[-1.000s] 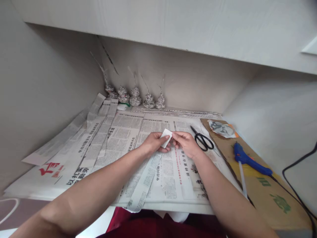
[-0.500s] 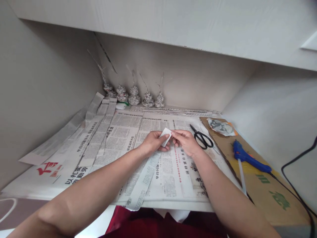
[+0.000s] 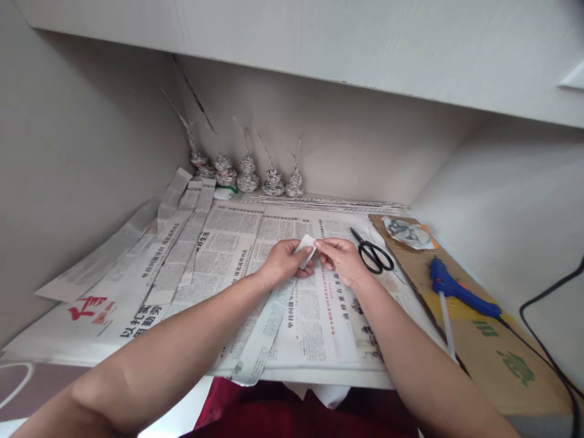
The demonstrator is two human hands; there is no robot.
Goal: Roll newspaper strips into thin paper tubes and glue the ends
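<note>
A strip of newspaper (image 3: 260,334) runs from the table's front edge up to my hands, its pale far end showing between them. My left hand (image 3: 286,260) is closed on that end, thumb on top and fingers underneath. At the strip's upper right corner, my right hand (image 3: 336,255) pinches the edge between thumb and forefinger. Both hands are held close together over the newspaper sheets (image 3: 223,252) covering the table. Just right of my right hand lie black-handled scissors (image 3: 373,254).
Several woven paper gourd shapes (image 3: 249,176) stand along the back wall, beside thin paper rods (image 3: 333,205). Cut newspaper strips (image 3: 176,249) lie at left. On cardboard (image 3: 497,389) at right rests a blue glue gun (image 3: 460,291) with its cord. A shelf panel (image 3: 292,42) overhangs the table.
Both hands stay almost in place, still on the paper strip. The view has shifted very slightly. Nothing has been picked up or let go.
</note>
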